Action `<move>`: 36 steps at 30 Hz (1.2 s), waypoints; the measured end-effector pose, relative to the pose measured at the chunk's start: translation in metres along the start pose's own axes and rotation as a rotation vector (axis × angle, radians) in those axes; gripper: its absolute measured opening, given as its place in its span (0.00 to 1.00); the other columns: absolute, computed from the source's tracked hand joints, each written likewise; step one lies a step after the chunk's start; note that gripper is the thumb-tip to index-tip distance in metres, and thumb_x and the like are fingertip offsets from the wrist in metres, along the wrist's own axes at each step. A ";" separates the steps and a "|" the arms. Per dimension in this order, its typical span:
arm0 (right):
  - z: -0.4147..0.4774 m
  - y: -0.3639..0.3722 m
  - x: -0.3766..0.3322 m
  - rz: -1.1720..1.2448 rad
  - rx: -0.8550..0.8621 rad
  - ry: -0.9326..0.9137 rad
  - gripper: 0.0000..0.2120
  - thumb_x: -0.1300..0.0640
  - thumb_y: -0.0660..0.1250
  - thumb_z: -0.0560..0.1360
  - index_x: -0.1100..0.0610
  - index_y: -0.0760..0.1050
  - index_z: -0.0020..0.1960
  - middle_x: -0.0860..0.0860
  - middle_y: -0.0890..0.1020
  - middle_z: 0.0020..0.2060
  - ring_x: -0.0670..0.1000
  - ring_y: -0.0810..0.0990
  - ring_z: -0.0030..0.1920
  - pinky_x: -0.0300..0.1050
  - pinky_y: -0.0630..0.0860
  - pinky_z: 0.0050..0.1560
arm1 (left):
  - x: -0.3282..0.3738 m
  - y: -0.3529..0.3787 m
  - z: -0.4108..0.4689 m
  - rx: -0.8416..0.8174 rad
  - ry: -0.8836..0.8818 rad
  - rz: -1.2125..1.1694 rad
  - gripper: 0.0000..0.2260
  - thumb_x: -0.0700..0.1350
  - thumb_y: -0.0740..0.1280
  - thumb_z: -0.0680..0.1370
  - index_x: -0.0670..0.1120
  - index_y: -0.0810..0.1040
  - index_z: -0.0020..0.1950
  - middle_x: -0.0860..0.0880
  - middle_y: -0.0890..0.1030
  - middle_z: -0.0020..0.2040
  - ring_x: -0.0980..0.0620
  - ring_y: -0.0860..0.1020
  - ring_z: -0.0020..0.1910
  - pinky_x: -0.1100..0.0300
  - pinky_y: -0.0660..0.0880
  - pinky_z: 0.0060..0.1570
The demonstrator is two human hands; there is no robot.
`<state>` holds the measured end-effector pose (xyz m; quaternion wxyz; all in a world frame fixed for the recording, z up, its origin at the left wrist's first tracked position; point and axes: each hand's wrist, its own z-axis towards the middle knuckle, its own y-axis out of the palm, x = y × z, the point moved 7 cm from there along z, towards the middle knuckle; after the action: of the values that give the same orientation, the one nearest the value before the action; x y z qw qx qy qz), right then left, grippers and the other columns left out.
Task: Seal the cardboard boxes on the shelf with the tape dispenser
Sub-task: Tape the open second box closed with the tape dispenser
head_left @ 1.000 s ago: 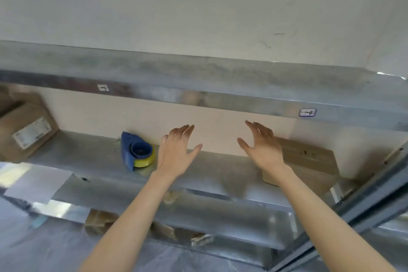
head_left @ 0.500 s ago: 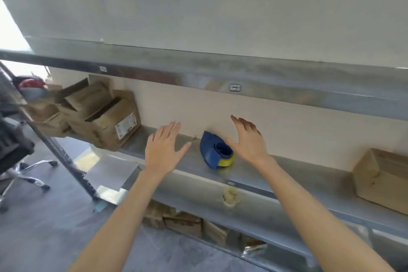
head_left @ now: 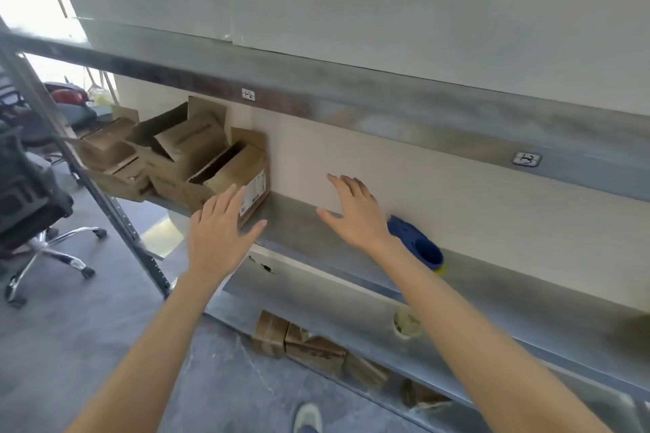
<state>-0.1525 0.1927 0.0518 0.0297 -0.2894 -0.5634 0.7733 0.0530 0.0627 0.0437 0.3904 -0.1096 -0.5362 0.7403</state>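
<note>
shelf (head_left: 295, 221): a long metal rack level at about chest height against a pale wall. It carries both the work and the tool, so sealing can be done where the boxes stand.
cardboard boxes (head_left: 197, 151): a cluster crowded at the left end of the shelf. Their flaps stand up and hang open, so none looks sealed yet. The nearest one has a white label on its side and sits at the edge closest to the person, the easiest to draw out first.
office chair (head_left: 31, 200): on the floor left of the rack, out of the reach path.
small boxes (head_left: 302, 344): lying on the lower shelf, apart from the task group.
left hand (head_left: 220, 235): spread wide and flat, holding nothing, in front of the labelled box's near corner. Whether it touches the card I cannot tell. It seems poised to steady or pull that box.
right hand (head_left: 355, 218): also wide and empty, over the bare shelf between boxes and tool.
tape dispenser (head_left: 418, 246): blue with a yellow rim, resting on the shelf just right of the right wrist and well apart from the boxes. It is untouched and probably wanted only once the flaps are folded down.
</note>
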 end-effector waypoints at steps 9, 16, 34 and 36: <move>0.123 0.068 -0.045 0.032 -0.080 -0.045 0.34 0.42 0.62 0.80 0.49 0.53 0.80 0.52 0.57 0.79 0.53 0.52 0.79 0.52 0.56 0.76 | -0.091 0.021 0.064 0.005 -0.144 -0.029 0.34 0.64 0.67 0.76 0.48 0.65 0.77 0.48 0.66 0.78 0.44 0.64 0.75 0.43 0.62 0.72; 0.207 0.112 -0.062 0.044 -0.124 -0.068 0.32 0.45 0.63 0.80 0.52 0.57 0.79 0.54 0.60 0.78 0.55 0.55 0.78 0.54 0.61 0.75 | -0.135 0.044 0.098 -0.065 -0.269 -0.097 0.37 0.69 0.66 0.74 0.51 0.66 0.76 0.49 0.63 0.79 0.45 0.60 0.77 0.42 0.60 0.73; 0.263 0.151 -0.074 0.197 0.048 0.050 0.16 0.57 0.68 0.78 0.59 0.76 0.65 0.56 0.72 0.62 0.57 0.74 0.62 0.48 0.71 0.64 | -0.200 0.055 0.118 -0.079 -0.090 -0.345 0.34 0.66 0.71 0.69 0.50 0.72 0.70 0.53 0.69 0.71 0.51 0.64 0.71 0.56 0.66 0.67; 0.255 0.148 -0.076 0.188 0.099 0.070 0.16 0.59 0.68 0.78 0.60 0.76 0.65 0.56 0.72 0.61 0.57 0.75 0.60 0.47 0.72 0.62 | -0.201 0.053 0.121 -0.083 -0.040 -0.361 0.35 0.68 0.68 0.68 0.49 0.73 0.69 0.53 0.70 0.70 0.51 0.65 0.70 0.57 0.68 0.65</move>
<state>-0.1709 -0.1073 0.0020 -0.0092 -0.3662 -0.4934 0.7889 0.0932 -0.1697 -0.0063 0.5015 -0.0128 -0.5849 0.6374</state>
